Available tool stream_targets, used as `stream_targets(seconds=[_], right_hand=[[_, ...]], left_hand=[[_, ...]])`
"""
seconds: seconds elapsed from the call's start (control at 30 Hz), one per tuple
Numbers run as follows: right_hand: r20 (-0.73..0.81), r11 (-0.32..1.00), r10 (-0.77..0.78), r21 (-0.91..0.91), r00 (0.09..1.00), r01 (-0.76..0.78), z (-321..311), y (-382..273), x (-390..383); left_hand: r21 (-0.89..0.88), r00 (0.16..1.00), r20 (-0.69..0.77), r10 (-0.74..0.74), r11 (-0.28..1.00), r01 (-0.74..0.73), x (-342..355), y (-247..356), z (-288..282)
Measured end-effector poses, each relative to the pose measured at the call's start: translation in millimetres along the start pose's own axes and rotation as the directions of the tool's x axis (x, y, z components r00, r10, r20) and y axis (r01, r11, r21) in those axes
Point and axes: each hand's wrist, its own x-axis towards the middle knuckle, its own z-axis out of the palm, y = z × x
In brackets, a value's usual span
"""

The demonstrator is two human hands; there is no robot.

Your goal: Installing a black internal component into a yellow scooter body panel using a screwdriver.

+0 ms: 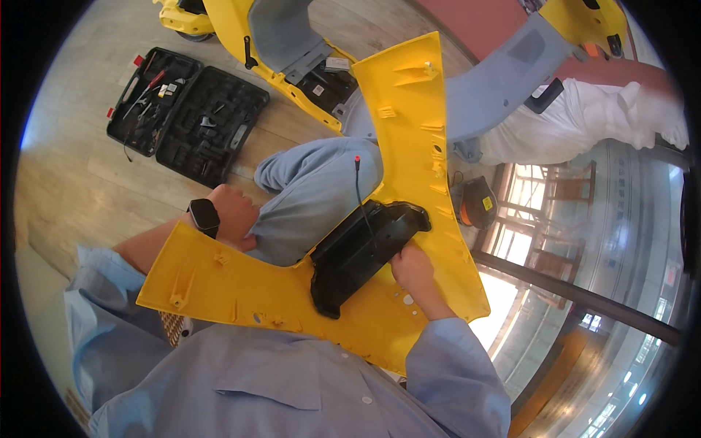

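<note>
A large yellow plastic panel [409, 124], inner side up with clips and ribs, lies across my lap. Fixed over its middle is a black plastic housing [365, 248]. From it a thin black cable [358, 182] with a red tip sticks up. My right hand [414, 276] is closed at the housing's right edge, its fingertips partly hidden. Beside the panel's left arm, my left hand [235, 217], with a black watch [204, 217] on its wrist, is curled near my knee. What it holds, if anything, is hidden.
An open black tool case [201, 124] with hand tools lies on the wooden floor at the left. Ahead stands a yellow and grey scooter body [285, 44] with an open compartment. A person in white trousers [562, 120] is at the right, near a black and orange object [478, 203].
</note>
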Motion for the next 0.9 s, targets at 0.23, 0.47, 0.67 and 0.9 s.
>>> stream_targets(seconds=[0.23,0.47,0.67,0.9], right_hand=[[0.661,0.266,0.09,0.705,0.745,-0.657,-22.7,-1.3,3.4],[0.447,0.219,0.148,0.855,0.882,-0.47,-12.1,-8.8,0.1],[0.029,0.838,-0.164,0.531,0.986,0.124,12.0,18.9,-2.4],[-0.215,0.876,-0.475,-0.019,0.853,0.482,-56.4,-1.0,-77.0]], left_hand=[[-0.046,1.0,0.009,-0.012,0.999,0.013,2.4,3.0,-4.0],[-0.086,0.997,-0.081,-0.007,0.996,0.0,2.7,9.5,6.4],[-0.04,0.995,-0.101,0.015,0.999,-0.019,-4.3,-1.5,17.7],[-0.262,0.996,-0.077,-0.055,0.964,0.033,-43.6,-5.5,1.5]])
